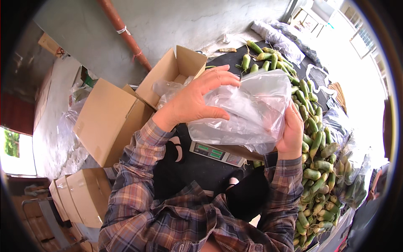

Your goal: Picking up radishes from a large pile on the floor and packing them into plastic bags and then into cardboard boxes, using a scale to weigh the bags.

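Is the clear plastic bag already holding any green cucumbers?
No, the clear plastic bag held between the left hand and right hand looks empty.

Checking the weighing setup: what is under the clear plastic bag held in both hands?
Under the clear plastic bag, a grey digital scale shows its display edge; its platform is covered by the bag.

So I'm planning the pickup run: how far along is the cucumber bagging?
Early, it seems. Done: little shows; clear bags lie in the open cardboard box, contents unclear. In hand: the left hand and right hand spread an empty clear plastic bag above the scale. Left: a long heap of loose cucumbers beside the right hand.
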A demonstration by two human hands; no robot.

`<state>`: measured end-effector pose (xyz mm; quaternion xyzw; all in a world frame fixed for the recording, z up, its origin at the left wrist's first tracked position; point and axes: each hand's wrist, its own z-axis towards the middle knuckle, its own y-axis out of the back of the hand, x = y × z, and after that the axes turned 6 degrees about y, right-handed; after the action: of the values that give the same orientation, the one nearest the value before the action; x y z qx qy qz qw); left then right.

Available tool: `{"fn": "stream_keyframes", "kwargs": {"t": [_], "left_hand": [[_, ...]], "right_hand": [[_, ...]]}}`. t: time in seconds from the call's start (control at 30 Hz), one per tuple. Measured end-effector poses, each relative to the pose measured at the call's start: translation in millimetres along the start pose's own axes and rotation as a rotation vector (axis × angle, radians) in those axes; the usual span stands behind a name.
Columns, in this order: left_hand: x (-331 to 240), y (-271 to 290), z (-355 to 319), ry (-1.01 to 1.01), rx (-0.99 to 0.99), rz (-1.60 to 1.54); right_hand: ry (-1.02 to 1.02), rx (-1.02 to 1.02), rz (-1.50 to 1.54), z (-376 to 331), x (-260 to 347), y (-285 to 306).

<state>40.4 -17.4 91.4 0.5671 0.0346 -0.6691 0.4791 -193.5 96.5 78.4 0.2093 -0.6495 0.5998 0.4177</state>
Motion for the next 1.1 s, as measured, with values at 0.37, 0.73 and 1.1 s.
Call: {"fn": "stream_keyframes", "kwargs": {"t": [0.37,0.73,1.1], "left_hand": [[-52.5,-15.1,-59.4,0.654,0.107,-0.904],[-41.4,-71.4,-114.0,0.782,-0.184,-0.931],[-39.4,-110.7,-124.5,0.805,-0.205,-1.015]], "right_hand": [[0.115,0.203,-0.368,-17.4,48.9,-18.5],[0.908,0.279,-1.298,-90.0,24.9,-42.3],[0.162,0.253,-0.938,-131.1,-56.8,-32.6]]}}
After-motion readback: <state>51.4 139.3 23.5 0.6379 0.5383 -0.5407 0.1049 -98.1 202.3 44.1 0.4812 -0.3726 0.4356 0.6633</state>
